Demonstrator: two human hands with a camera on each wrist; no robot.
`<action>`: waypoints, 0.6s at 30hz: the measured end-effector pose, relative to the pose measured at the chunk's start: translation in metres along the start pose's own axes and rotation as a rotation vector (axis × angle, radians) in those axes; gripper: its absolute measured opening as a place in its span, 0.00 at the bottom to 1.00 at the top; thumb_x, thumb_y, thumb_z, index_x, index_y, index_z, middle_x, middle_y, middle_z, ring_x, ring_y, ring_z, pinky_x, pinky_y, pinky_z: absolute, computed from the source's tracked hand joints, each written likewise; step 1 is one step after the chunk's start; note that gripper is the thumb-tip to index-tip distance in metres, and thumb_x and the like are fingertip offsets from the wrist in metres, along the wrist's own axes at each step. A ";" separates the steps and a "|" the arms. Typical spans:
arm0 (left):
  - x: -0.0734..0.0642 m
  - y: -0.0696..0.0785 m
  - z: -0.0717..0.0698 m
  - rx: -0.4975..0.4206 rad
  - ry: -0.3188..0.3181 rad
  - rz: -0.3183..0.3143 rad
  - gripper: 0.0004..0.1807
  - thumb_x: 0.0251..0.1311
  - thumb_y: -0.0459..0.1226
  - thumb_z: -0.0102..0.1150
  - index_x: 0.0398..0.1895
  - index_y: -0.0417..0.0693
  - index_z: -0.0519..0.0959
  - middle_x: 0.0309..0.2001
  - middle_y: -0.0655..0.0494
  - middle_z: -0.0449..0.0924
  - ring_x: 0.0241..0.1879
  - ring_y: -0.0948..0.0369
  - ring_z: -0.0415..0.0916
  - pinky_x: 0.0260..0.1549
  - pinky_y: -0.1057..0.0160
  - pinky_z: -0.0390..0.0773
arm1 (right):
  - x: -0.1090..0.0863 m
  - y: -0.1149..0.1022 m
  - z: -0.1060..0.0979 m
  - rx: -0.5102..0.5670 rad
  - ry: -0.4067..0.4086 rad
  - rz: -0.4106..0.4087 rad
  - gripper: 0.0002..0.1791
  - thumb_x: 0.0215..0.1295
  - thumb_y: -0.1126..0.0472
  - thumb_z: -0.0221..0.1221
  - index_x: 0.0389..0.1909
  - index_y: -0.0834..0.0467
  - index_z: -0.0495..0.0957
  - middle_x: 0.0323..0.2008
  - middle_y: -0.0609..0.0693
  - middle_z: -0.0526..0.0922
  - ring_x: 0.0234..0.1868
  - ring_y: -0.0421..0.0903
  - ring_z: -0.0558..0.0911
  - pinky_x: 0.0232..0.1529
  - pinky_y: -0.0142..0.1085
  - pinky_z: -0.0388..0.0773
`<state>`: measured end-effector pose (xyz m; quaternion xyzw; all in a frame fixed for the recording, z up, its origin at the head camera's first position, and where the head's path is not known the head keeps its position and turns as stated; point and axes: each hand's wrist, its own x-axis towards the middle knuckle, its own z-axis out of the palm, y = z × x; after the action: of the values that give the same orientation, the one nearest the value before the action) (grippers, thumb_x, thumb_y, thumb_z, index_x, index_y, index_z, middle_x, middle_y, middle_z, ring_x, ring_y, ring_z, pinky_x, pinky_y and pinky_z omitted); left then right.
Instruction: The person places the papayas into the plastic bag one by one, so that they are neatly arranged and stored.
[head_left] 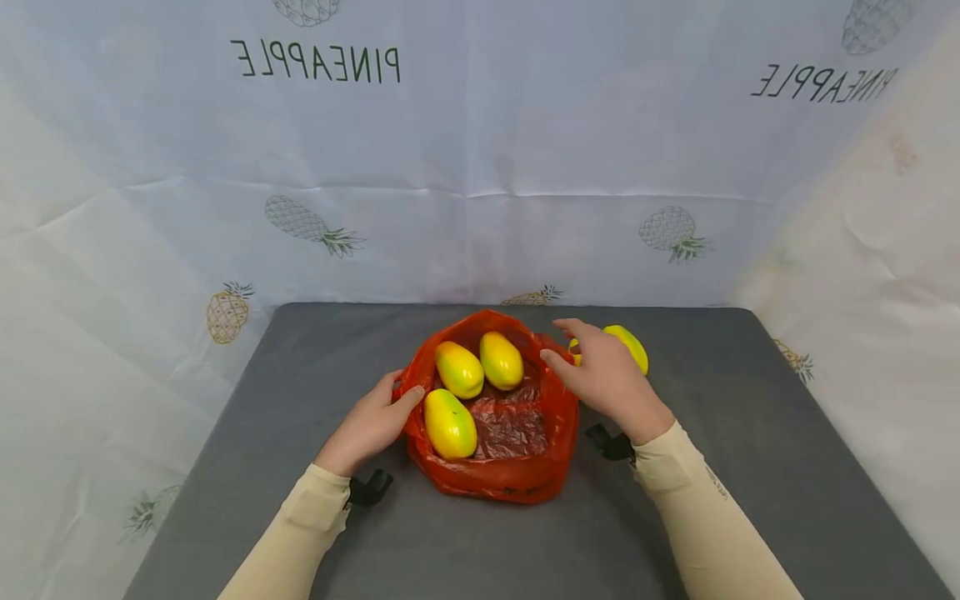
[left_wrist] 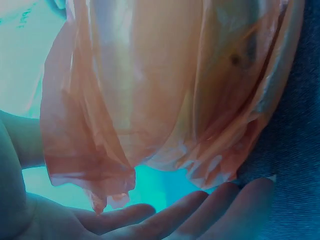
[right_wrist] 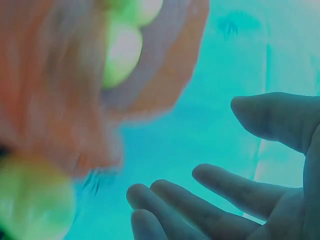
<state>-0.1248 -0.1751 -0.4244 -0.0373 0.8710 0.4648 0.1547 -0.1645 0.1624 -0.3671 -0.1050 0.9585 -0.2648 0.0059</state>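
A red plastic bag [head_left: 495, 479] stands with its mouth spread wide. Inside it lie three yellow-green mangoes: one at the front left [head_left: 450, 425], one at the back left [head_left: 459, 369] and one at the back [head_left: 501, 361]. My left hand [head_left: 371, 425] holds the bag's left rim, thumb over the edge and fingers outside; the left wrist view shows these fingers [left_wrist: 175, 212] fairly straight below the thin plastic. My right hand [head_left: 607, 375] hovers by the right rim, fingers spread and holding nothing. Behind it, partly hidden, is yellow-green fruit [head_left: 630, 346] outside the bag.
A dark grey table [head_left: 750, 467] carries the bag and fruit. A white cloth [head_left: 480, 150] printed with pineapples hangs right behind its far edge and along both sides. Dark wrist straps [head_left: 369, 487] show under the sleeves.
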 end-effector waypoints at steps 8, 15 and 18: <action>-0.006 0.001 0.004 -0.019 0.017 -0.025 0.40 0.82 0.54 0.48 0.87 0.45 0.53 0.83 0.42 0.61 0.77 0.42 0.67 0.78 0.33 0.64 | -0.005 0.069 -0.021 0.049 0.073 0.150 0.40 0.80 0.39 0.56 0.81 0.61 0.65 0.74 0.69 0.74 0.72 0.69 0.77 0.67 0.67 0.78; -0.004 0.001 0.002 -0.031 0.019 -0.042 0.40 0.82 0.54 0.45 0.88 0.45 0.51 0.83 0.40 0.60 0.76 0.43 0.67 0.77 0.33 0.66 | -0.002 0.109 -0.013 0.101 0.097 0.248 0.47 0.80 0.35 0.55 0.83 0.66 0.59 0.76 0.75 0.68 0.72 0.74 0.73 0.68 0.70 0.74; -0.002 0.002 0.002 -0.014 0.018 -0.047 0.41 0.81 0.54 0.45 0.88 0.44 0.51 0.83 0.40 0.61 0.75 0.42 0.69 0.77 0.33 0.67 | 0.004 0.121 -0.005 0.115 0.081 0.300 0.52 0.79 0.31 0.53 0.83 0.68 0.56 0.76 0.76 0.67 0.71 0.74 0.73 0.68 0.69 0.74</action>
<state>-0.1233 -0.1725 -0.4230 -0.0628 0.8680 0.4668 0.1575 -0.1925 0.2656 -0.4238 0.0504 0.9462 -0.3195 0.0127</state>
